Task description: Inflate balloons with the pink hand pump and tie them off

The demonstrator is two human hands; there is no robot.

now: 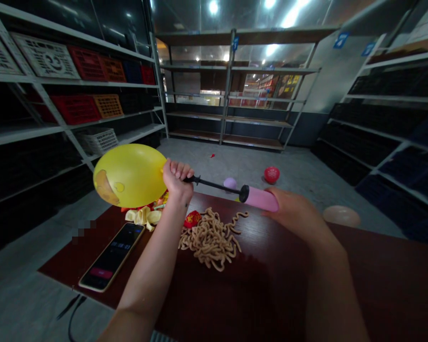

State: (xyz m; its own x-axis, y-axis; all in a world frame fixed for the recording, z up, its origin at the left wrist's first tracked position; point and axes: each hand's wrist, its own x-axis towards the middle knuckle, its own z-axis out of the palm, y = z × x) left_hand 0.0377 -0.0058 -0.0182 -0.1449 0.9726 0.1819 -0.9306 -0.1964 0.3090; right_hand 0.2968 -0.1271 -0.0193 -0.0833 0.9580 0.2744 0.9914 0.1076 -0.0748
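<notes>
While three metal racks stand around the room, one to the left (pixel 103 83), one ahead (pixel 228 85) and one to the right (pixel 392 158), I look down on one dark table (pixel 271 266). Next in size I count one plump yellow balloon (pixel 130 173) above it, and on the floor beyond, one pale balloon (pixel 341 216), one red balloon (pixel 272 175) and one purple balloon (pixel 230 183). I see one pump (pixel 260 198), pink with a black rod, and one heap of brown strands (pixel 214 237), too tangled for me to count. One phone (pixel 111 256) lies near one bunch of limp balloons (pixel 144 216); one red scrap (pixel 192 219) touches the heap.

From here, the left hand (pixel 178 178) is closed where the yellow balloon's neck meets the pump's black end, with the balloon just to its left. The right hand (pixel 294 206) wraps the pink barrel, so the pump spans both hands over the table.
</notes>
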